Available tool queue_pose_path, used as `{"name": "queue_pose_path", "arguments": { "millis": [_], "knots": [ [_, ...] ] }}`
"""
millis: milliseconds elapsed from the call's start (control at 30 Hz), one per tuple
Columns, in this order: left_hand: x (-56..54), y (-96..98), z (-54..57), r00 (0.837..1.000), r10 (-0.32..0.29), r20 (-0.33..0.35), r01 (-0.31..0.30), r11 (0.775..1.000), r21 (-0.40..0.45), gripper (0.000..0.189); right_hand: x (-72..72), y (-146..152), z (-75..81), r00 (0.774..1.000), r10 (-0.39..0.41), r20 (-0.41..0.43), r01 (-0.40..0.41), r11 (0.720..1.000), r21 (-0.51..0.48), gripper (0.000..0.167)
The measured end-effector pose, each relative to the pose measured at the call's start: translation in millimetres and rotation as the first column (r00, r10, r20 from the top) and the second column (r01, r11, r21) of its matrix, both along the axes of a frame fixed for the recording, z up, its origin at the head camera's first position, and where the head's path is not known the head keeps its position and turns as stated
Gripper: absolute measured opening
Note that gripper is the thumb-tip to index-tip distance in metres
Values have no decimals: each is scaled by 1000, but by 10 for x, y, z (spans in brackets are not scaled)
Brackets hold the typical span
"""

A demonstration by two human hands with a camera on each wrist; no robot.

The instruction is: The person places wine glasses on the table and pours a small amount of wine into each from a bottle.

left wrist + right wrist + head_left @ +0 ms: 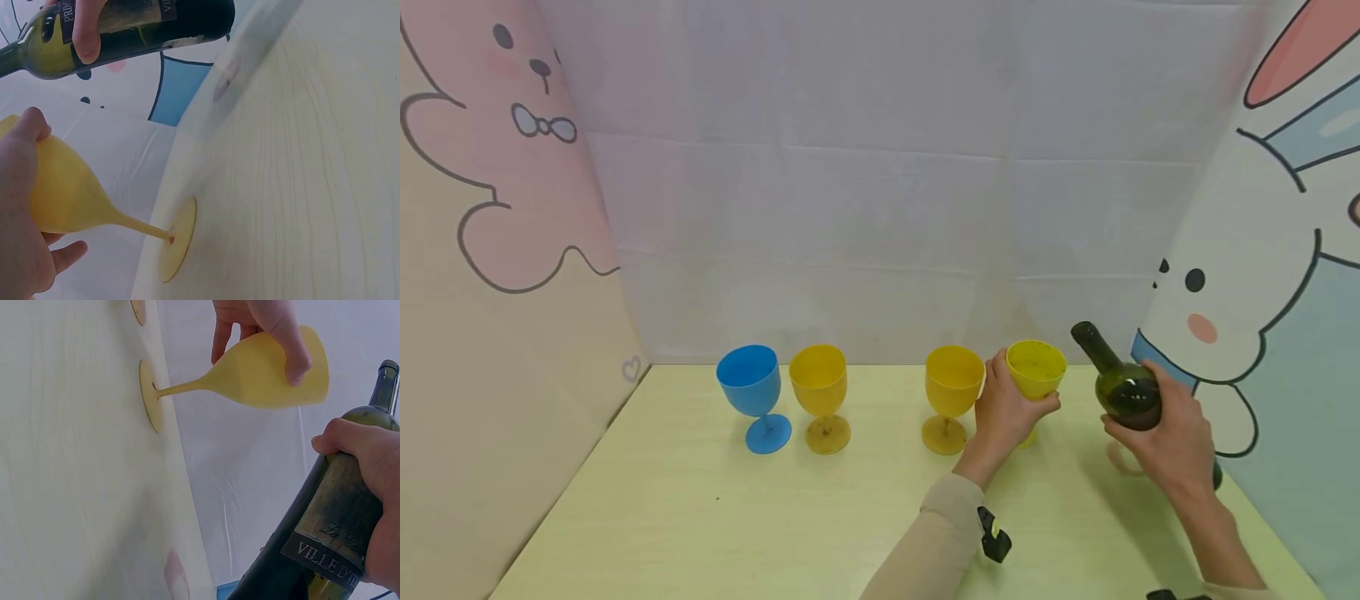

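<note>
My left hand [1006, 412] grips the bowl of a yellow goblet [1034, 373] at the right end of a row of goblets. Its round foot rests on the table in the left wrist view, the thumb on the near side of the bowl. To the right of it, my right hand [1178, 437] holds a dark green wine bottle [1127, 392] around its labelled body. The bottle is raised and tilted, its neck pointing up and left toward the goblet, with the mouth apart from the rim. The label [331, 525] shows in the right wrist view.
An orange-yellow goblet [953, 383] stands close to the left hand. Farther left are another orange-yellow goblet [818, 382] and a blue goblet [751, 382], both upright. A pale sheet [887, 208] hangs behind the light wooden table [760, 533]. A faint reddish ring marks the tabletop below the bottle.
</note>
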State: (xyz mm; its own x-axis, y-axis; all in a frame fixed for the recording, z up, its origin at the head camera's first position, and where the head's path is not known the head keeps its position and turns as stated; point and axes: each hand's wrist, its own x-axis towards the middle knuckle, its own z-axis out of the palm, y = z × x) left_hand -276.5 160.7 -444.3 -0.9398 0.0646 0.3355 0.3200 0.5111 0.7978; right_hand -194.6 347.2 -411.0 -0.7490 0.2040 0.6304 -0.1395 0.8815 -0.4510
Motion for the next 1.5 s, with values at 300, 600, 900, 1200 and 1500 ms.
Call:
{"name": "queue_pose_path", "arguments": {
  "millis": [300, 600, 900, 1200, 1500],
  "knots": [
    [-13, -12, -10, 1000, 8, -19, -8, 1000, 2, 92, -11, -91, -9, 1000, 10, -9, -12, 990, -141, 103],
    [-11, 16, -3, 1000, 4, -6, -4, 1000, -5, 93, 17, -135, -34, 999, 8, 39, 2, 966, -257, 102],
    [11, -7, 24, 1000, -2, 31, 2, 1000, -7, 94, 49, -140, -37, 999, 11, 39, 2, 947, -320, 101],
    [18, -38, 77, 992, -93, 86, 81, 988, 135, 97, 26, -168, -18, 999, -3, 40, 19, 913, -408, 101],
    [211, -68, 193, 993, -108, 40, 102, 988, 118, 97, 40, -146, -57, 999, 31, 40, -12, 915, -404, 102]
  ]
}}
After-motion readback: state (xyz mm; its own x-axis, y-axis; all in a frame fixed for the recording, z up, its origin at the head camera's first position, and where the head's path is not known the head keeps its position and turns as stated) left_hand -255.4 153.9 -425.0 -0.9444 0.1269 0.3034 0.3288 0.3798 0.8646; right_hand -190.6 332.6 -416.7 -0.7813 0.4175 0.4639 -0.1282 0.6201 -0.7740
